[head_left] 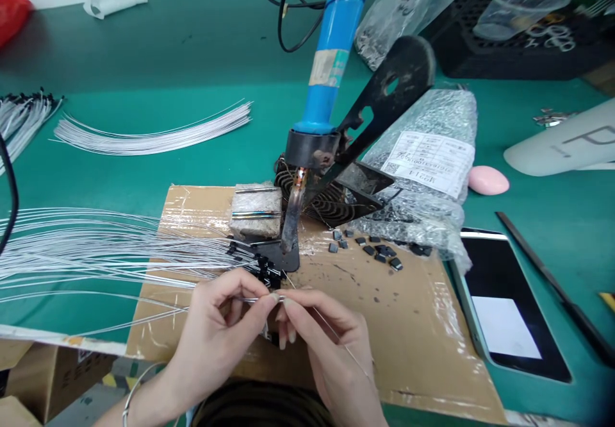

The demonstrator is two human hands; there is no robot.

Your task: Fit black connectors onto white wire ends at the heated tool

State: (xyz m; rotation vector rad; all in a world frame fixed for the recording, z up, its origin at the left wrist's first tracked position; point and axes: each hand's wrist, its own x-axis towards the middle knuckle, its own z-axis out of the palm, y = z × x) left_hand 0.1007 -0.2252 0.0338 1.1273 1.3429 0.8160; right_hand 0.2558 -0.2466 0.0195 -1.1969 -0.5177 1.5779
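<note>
Near the front edge of a cardboard sheet (413, 324), my left hand (225, 324) pinches a thin wire between thumb and forefinger. My right hand (331, 343) is closed beside it, its fingertips on the wire's end and touching the left thumb. A thin strand runs across the right palm. What exactly lies between the fingertips is too small to tell. Just behind the hands, a bundle of white wires (110, 247) ends in small black connectors (264, 267). A blue soldering iron (327, 61) stands tip down in its black holder, over a dark plate beside a whitish block (256, 211).
Small black pieces (379, 251) lie scattered on the cardboard. Behind are more white wires (154, 135) and a bubble-wrap bag (423, 151). At the right lie a phone (514, 305), a dark metal tool (552, 283), a pink egg-shaped object (489, 180) and a black crate (509, 49).
</note>
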